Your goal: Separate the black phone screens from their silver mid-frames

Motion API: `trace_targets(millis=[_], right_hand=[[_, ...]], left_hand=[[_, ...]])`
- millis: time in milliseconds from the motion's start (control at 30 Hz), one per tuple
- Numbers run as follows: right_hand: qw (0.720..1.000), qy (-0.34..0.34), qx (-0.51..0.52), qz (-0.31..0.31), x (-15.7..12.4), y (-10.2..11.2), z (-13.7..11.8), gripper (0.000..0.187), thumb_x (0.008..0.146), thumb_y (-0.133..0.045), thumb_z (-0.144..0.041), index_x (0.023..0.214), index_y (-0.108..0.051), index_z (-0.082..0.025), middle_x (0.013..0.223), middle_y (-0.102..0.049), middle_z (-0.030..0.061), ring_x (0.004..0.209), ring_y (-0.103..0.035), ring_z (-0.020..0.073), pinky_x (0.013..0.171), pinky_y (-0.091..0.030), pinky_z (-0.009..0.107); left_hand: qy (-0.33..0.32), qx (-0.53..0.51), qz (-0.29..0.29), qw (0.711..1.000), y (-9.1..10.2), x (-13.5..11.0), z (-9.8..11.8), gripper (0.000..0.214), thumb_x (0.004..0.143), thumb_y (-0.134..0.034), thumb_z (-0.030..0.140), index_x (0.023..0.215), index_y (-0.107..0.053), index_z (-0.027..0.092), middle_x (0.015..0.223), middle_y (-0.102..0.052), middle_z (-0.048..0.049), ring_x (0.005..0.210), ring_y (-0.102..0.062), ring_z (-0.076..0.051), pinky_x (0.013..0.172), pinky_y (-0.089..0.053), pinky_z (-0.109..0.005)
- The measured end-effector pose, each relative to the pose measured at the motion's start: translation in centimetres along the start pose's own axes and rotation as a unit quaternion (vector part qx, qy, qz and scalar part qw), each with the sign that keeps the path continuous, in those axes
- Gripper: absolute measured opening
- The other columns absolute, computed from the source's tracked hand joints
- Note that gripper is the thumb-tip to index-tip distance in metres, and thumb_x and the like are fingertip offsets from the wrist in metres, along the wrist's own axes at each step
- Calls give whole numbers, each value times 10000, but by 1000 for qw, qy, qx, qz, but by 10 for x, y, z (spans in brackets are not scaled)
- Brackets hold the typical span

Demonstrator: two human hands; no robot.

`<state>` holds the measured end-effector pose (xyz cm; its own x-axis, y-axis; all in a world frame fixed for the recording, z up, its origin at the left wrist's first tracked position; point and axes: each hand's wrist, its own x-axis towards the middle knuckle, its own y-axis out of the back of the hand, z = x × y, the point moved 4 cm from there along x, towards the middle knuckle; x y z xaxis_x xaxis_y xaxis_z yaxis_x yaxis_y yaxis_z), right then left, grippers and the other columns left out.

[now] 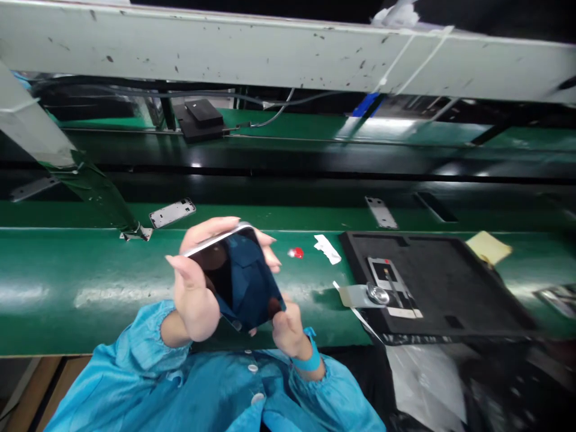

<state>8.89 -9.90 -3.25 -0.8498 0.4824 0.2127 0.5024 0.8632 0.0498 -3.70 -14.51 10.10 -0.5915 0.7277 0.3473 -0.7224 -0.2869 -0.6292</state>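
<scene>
A smartphone (245, 270) with a dark, glossy front and a silver edge is held up in front of my chest, tilted. My left hand (198, 294) wraps round its left side, thumb along the edge and fingers reaching behind and over the top. At the lower right corner, my right hand (288, 327) pinches the phone. Reflections of blue clothing show on its glass. Right of the phone, a small red-and-clear piece (296, 253) and a torn white paper scrap (327, 249) lie on the green bench (135, 288).
A black foam tray (472, 288) on the right carries a phone part with strips and a round metal piece (377, 294). Metal phone frames (173, 212) lie on the belt behind. A slanted post (94, 186) stands at left, and a white beam (270, 51) crosses above.
</scene>
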Motion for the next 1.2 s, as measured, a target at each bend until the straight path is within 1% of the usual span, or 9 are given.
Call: trace_targets(millis=[200, 467, 567, 700, 833, 967, 1033, 1100, 1200], right_hand=[[999, 46, -14, 14, 8, 14, -5, 857, 1029, -330, -872, 549, -626, -227, 520, -658, 63, 492, -655, 172, 533, -536, 284], [998, -36, 42, -3, 14, 33, 16, 824, 997, -404, -889, 703, -685, -172, 612, -679, 50, 534, -651, 158, 561, -564, 282], [994, 11, -11, 108, 17, 64, 2, 810, 953, -467, -916, 980, -764, -163, 904, -773, 94, 816, -732, 195, 761, -604, 323], [980, -14, 6, 197, 15, 91, -8, 866, 926, -495, -934, 1198, -746, -151, 732, -641, 0, 641, -609, 141, 615, -546, 272], [963, -61, 82, 251, 4, 98, 6, 836, 947, -486, -915, 1062, -751, -130, 471, -393, -108, 374, -353, 84, 385, -318, 210], [951, -51, 102, 288, -20, 114, 5, 778, 957, -511, -894, 828, -723, -157, 446, -428, -75, 369, -401, 93, 395, -345, 220], [954, -40, 80, 285, -43, 139, -10, 777, 992, -460, -879, 963, -767, -166, 585, -638, 10, 517, -620, 158, 516, -512, 270], [952, -13, 13, 305, -72, 185, -34, 776, 1017, -418, -862, 1358, -714, -231, 1005, -822, 116, 898, -791, 253, 769, -641, 386], [878, 17, -171, 446, -109, 291, -64, 800, 1031, -437, -828, 1604, -518, -276, 1320, -785, 176, 1207, -758, 318, 917, -645, 470]], left_hand=[[42, 7, 34, 999, 18, 19, -11, 501, 1031, -508, 753, 1147, -772, 344, 917, -815, -49, 769, -762, -237, 659, -666, -362], [157, 30, 30, 987, 38, 39, -54, 546, 1045, -444, 770, 1283, -694, 348, 918, -824, -52, 747, -782, -249, 652, -685, -395], [250, 75, -30, 965, 41, 37, -81, 700, 964, -541, 836, 1400, -631, 295, 958, -842, -90, 714, -800, -282, 637, -691, -438], [345, 134, -137, 919, 28, 21, -117, 801, 888, -632, 867, 1305, -733, 191, 1003, -847, -126, 722, -810, -284, 673, -690, -407], [359, 151, -190, 901, 2, 8, -140, 657, 944, -662, 773, 1108, -816, 156, 941, -840, -130, 821, -824, -302, 729, -680, -372], [415, 122, -229, 872, -26, 2, -155, 650, 978, -619, 762, 1159, -780, 159, 818, -815, -109, 697, -807, -299, 694, -677, -412], [437, 77, -228, 866, -39, 10, -161, 680, 980, -579, 793, 1233, -723, 178, 884, -828, -120, 685, -807, -299, 688, -681, -433], [429, 45, -188, 882, -46, 33, -170, 663, 1016, -512, 780, 1284, -660, 192, 987, -835, -149, 735, -820, -306, 722, -686, -455], [377, 66, -29, 923, -36, 91, -198, 598, 1116, -339, 665, 1291, -626, 171, 983, -825, -171, 738, -819, -298, 718, -684, -455]])
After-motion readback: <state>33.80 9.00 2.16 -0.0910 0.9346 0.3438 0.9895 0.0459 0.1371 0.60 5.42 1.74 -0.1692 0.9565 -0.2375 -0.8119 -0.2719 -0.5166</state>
